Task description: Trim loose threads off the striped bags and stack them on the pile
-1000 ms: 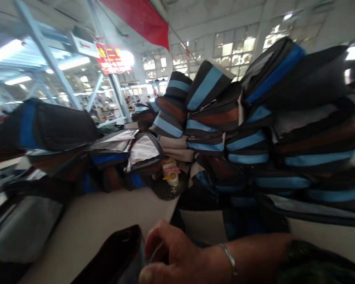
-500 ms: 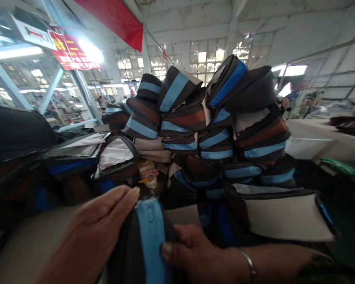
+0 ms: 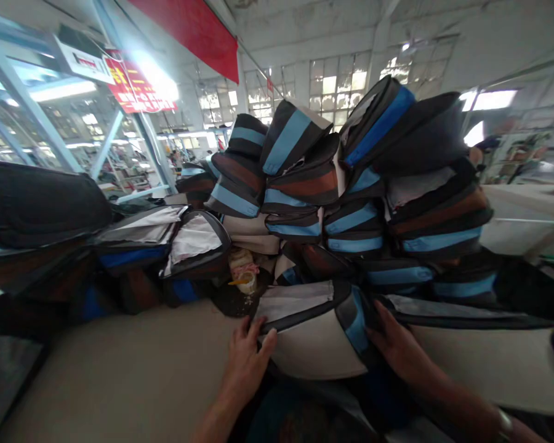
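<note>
A bag panel [image 3: 314, 338], pale grey on its underside with a black rim and a light-blue stripe, lies on the low front of a heap of similar pieces. My left hand [image 3: 245, 363] rests on its left edge, fingers stretched out along the black rim. My right hand [image 3: 397, 351] presses flat on its right end beside the blue stripe, fingers extended. Behind rises a tall stack of bag pieces [image 3: 351, 197], black with blue and brown stripes.
A beige worktable [image 3: 120, 375] spreads to the left. More dark bag pieces [image 3: 41, 209] pile up on the left, open ones [image 3: 194, 240] show white lining. A small cup with thread [image 3: 244, 277] stands at the heap's foot. Another table [image 3: 526, 215] lies at right.
The blue-striped piece that both hands held up close now lies on the front of the heap. Both hands have reached forward and flattened onto it.
</note>
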{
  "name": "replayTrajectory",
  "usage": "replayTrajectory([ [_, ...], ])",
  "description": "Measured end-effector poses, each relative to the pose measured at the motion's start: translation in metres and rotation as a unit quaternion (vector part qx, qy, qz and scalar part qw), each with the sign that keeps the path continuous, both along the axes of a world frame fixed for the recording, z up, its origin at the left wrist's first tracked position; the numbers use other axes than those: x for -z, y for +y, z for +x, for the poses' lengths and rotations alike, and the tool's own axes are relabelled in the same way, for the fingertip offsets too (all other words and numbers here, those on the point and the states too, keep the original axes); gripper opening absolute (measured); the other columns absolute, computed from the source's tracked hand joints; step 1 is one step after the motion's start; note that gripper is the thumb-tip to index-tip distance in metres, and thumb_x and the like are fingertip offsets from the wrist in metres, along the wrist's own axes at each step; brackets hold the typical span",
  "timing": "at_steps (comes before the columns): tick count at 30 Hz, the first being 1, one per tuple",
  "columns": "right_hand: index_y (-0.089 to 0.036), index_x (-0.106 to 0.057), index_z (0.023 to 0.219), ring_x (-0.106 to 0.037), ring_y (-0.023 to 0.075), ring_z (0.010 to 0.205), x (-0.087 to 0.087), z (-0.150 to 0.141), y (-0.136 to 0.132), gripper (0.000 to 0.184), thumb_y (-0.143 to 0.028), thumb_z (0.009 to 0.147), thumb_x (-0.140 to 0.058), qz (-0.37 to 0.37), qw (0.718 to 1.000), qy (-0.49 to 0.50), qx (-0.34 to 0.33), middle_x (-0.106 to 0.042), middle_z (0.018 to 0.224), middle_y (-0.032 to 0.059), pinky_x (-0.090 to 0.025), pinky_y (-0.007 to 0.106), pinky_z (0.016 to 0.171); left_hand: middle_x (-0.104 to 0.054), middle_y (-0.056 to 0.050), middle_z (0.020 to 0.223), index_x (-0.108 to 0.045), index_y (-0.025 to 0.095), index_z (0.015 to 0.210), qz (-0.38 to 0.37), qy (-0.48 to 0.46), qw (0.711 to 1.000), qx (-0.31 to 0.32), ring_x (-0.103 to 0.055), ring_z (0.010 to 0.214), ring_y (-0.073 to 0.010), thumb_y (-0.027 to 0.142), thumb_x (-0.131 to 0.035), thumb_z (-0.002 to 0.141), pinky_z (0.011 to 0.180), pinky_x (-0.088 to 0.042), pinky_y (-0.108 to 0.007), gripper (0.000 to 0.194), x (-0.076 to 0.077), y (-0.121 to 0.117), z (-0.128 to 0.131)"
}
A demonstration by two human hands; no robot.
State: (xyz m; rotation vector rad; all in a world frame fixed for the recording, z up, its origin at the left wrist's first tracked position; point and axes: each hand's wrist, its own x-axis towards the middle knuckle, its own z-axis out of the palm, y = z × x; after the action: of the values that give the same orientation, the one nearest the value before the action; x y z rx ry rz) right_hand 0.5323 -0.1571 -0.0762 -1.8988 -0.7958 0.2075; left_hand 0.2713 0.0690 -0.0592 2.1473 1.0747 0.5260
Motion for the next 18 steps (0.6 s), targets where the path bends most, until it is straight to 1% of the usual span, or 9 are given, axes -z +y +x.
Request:
replayTrajectory([
  [2, -0.014, -0.054, 0.136, -0.057, 0.0372, 0.123, -0.010, -0.008, -0.010, 0.052, -0.030, 0.086, -0.047, -0.082, 0.983, -0.162, -0.033, -0.058, 0.137, 0.0200, -0.048, 0.057, 0.101, -0.039, -0.012, 0.148, -0.055, 0.022, 0.137, -0.033, -0.015, 0.999, 0.013, -0.038, 0.141, -0.0280, 0.054, -0.040, 0.094, 0.118, -0.032, -0.047, 0.055, 0.025, -0.010, 0.003],
  [3, -0.016, -0.057, 0.132, -0.064, 0.0350, 0.113, -0.022, -0.014, -0.012, 0.047, -0.023, 0.089, -0.041, -0.129, 0.958, -0.250, -0.057, -0.062, 0.132, 0.0183, -0.054, 0.052, 0.092, -0.039, -0.011, 0.148, -0.055, 0.024, 0.136, -0.038, -0.020, 0.999, 0.024, -0.041, 0.140, -0.0261, 0.054, -0.041, 0.094, 0.118, -0.034, -0.043, 0.053, 0.029, -0.016, 0.005],
  [5, -0.021, -0.064, 0.123, -0.070, 0.0288, 0.093, -0.051, -0.023, -0.010, 0.043, -0.015, 0.091, -0.036, -0.181, 0.901, -0.382, -0.100, -0.070, 0.116, 0.0138, -0.059, 0.042, 0.076, -0.036, -0.010, 0.151, -0.057, 0.027, 0.134, -0.041, -0.030, 0.998, 0.040, -0.042, 0.139, -0.0257, 0.054, -0.048, 0.092, 0.117, -0.035, -0.040, 0.051, 0.027, -0.026, 0.010],
  [6, -0.022, -0.064, 0.124, -0.070, 0.0268, 0.093, -0.066, -0.026, -0.003, 0.042, -0.015, 0.092, -0.037, -0.165, 0.882, -0.426, -0.117, -0.070, 0.115, 0.0123, -0.058, 0.040, 0.077, -0.034, -0.010, 0.152, -0.057, 0.028, 0.134, -0.037, -0.030, 0.998, 0.046, -0.043, 0.138, -0.0264, 0.054, -0.049, 0.092, 0.117, -0.035, -0.041, 0.050, 0.022, -0.029, 0.013],
  [9, -0.024, -0.054, 0.139, -0.057, 0.0276, 0.123, -0.091, -0.023, 0.029, 0.043, -0.026, 0.099, -0.041, -0.120, 0.859, -0.469, -0.166, -0.059, 0.137, 0.0104, -0.050, 0.044, 0.102, -0.034, -0.011, 0.151, -0.055, 0.031, 0.136, -0.014, 0.008, 0.998, 0.065, -0.047, 0.133, -0.0301, 0.058, -0.046, 0.092, 0.113, -0.038, -0.045, 0.053, 0.004, -0.026, 0.023],
  [11, -0.023, -0.057, 0.138, -0.054, 0.0309, 0.127, -0.082, -0.014, 0.056, 0.043, -0.038, 0.100, -0.043, -0.167, 0.857, -0.442, -0.204, -0.058, 0.138, 0.0123, -0.048, 0.048, 0.102, -0.037, -0.012, 0.150, -0.055, 0.033, 0.137, -0.009, 0.042, 0.996, 0.082, -0.050, 0.130, -0.0326, 0.062, -0.046, 0.090, 0.110, -0.039, -0.048, 0.056, -0.002, -0.020, 0.029],
  [14, -0.024, -0.072, 0.118, -0.069, 0.0298, 0.091, -0.046, 0.002, 0.084, 0.039, -0.036, 0.095, -0.043, -0.251, 0.824, -0.402, -0.310, -0.074, 0.102, 0.0120, -0.055, 0.041, 0.076, -0.042, -0.014, 0.148, -0.059, 0.031, 0.134, -0.022, 0.062, 0.993, 0.101, -0.048, 0.133, -0.0366, 0.064, -0.051, 0.086, 0.113, -0.035, -0.055, 0.059, 0.001, -0.018, 0.030],
  [16, -0.026, -0.073, 0.118, -0.069, 0.0279, 0.078, -0.018, 0.012, 0.089, 0.042, -0.026, 0.089, -0.042, -0.273, 0.792, -0.392, -0.380, -0.075, 0.089, 0.0106, -0.053, 0.038, 0.068, -0.036, -0.016, 0.155, -0.054, 0.030, 0.140, -0.038, 0.062, 0.992, 0.104, -0.042, 0.139, -0.0379, 0.063, -0.054, 0.085, 0.115, -0.032, -0.055, 0.064, 0.007, -0.022, 0.023],
  [18, -0.029, -0.073, 0.119, -0.068, 0.0281, 0.077, 0.004, 0.023, 0.087, 0.044, -0.025, 0.086, -0.044, -0.248, 0.803, -0.372, -0.395, -0.074, 0.087, 0.0108, -0.051, 0.038, 0.066, -0.021, -0.015, 0.163, -0.042, 0.027, 0.149, -0.053, 0.024, 0.995, 0.087, -0.032, 0.146, -0.0350, 0.061, -0.054, 0.087, 0.119, -0.031, -0.048, 0.072, 0.015, -0.027, 0.007],
])
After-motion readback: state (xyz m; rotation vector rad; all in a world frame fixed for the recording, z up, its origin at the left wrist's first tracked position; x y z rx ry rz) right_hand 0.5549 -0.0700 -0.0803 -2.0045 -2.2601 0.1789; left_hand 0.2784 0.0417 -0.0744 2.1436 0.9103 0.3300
